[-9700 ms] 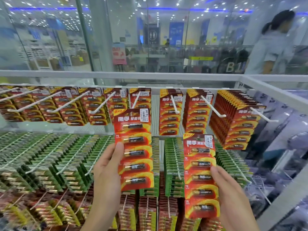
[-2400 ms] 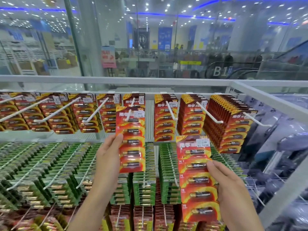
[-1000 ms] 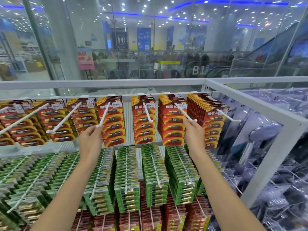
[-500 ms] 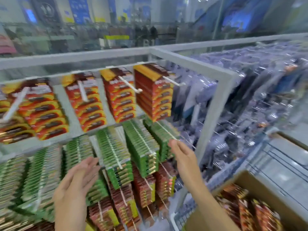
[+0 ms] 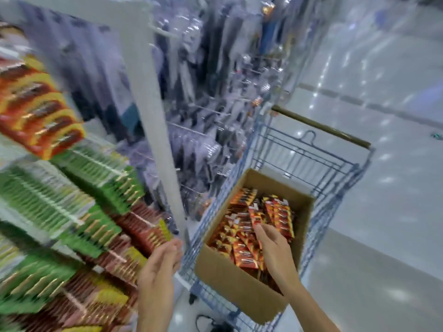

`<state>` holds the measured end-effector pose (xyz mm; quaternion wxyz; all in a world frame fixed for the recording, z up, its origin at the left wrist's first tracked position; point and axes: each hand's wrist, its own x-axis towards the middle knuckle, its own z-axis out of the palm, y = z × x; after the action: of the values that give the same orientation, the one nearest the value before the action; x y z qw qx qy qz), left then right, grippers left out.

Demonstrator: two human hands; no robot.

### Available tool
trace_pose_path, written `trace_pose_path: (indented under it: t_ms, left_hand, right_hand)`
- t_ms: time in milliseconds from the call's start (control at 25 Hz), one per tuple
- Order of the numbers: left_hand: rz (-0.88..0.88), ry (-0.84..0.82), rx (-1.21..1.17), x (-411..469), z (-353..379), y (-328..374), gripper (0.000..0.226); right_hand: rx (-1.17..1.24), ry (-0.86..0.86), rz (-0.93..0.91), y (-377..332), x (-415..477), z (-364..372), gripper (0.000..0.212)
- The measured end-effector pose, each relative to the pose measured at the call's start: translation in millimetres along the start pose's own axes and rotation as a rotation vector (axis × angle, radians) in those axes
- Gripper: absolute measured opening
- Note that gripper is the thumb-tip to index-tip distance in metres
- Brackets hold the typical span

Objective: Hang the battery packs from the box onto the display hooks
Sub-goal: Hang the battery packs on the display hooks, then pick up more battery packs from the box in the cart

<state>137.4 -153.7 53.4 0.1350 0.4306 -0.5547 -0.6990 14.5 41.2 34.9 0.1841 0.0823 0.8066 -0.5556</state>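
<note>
An open brown corrugated cardboard box [image 5: 230, 281] with plain matte walls sits directly under the right hand [image 5: 272, 245], inside a blue wire trolley [image 5: 335, 178] of thin metal rods. The box is packed with flat, glossy card-backed battery packs [image 5: 278, 216], red with orange and yellow curved bands. They lie loose and overlapping, some on edge and some flat.

The right hand reaches down into the box from the near side, its fingers bent onto the top packs. Blur hides whether it grips one, so I cannot tell. The left hand [image 5: 163, 257] hangs empty to the left of the box with its fingers relaxed and nearly straight, just in front of the rack.

A square white metal post [image 5: 153, 130] rises between the left hand and the trolley, marking the corner of the display. Left of that hand, rows of thin card packs hang stacked on hooks: green ones [image 5: 72, 200] just above it, red and yellow ones [image 5: 40, 116] higher up, and dark red ones [image 5: 141, 233] at hand level, all smeared by motion.

Beyond the post, above the right hand, shiny clear-plastic packaged goods [image 5: 203, 92] hang on wire pegs. The trolley's brownish round bar handle [image 5: 318, 127] lies beyond the box. A pale, glossy floor [image 5: 383, 236] spreads to the right of the right hand.
</note>
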Motion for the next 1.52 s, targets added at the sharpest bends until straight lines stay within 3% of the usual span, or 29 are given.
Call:
trace_pose_path:
  t_ms: [360, 560, 720, 880, 1040, 1200, 1280, 1520]
  left_hand:
    - [-0.046, -0.343, 0.474, 80.3, 183.8, -86.7, 0.026]
    - [-0.145, -0.350, 0.800, 135.9, 266.7, -154.0, 0.052]
    - [-0.109, -0.295, 0.898, 151.7, 289.1, -178.8, 0.037]
    - [-0.085, -0.374, 0.722, 136.3, 252.3, -164.1, 0.006]
    - [-0.252, -0.452, 0.509, 105.1, 190.6, -125.7, 0.011]
    - [-0.362, -0.438, 0.270, 88.3, 154.2, -101.6, 0.020]
    - [-0.389, -0.415, 0.203, 84.7, 144.3, -95.7, 0.024]
    - [-0.409, -0.342, 0.108, 78.0, 118.8, -77.5, 0.029]
  right_hand:
    - [-0.051, 0.212, 0.273, 72.0, 43.7, -66.3, 0.026]
    - [-0.043, 0.242, 0.321, 79.5, 68.9, -78.6, 0.020]
    - [-0.049, 0.257, 0.286, 79.7, 93.8, -78.0, 0.021]
    - [-0.091, 0.237, 0.269, 80.9, 130.1, -72.1, 0.033]
    - [-0.276, 0.217, 0.314, 89.0, 203.9, -70.3, 0.042]
    - [-0.377, 0.183, 0.552, 115.1, 264.9, -55.4, 0.075]
    - [-0.414, 0.214, 0.588, 120.9, 273.5, -46.2, 0.084]
    - [-0.488, 0.310, 0.416, 120.3, 236.5, -46.2, 0.069]
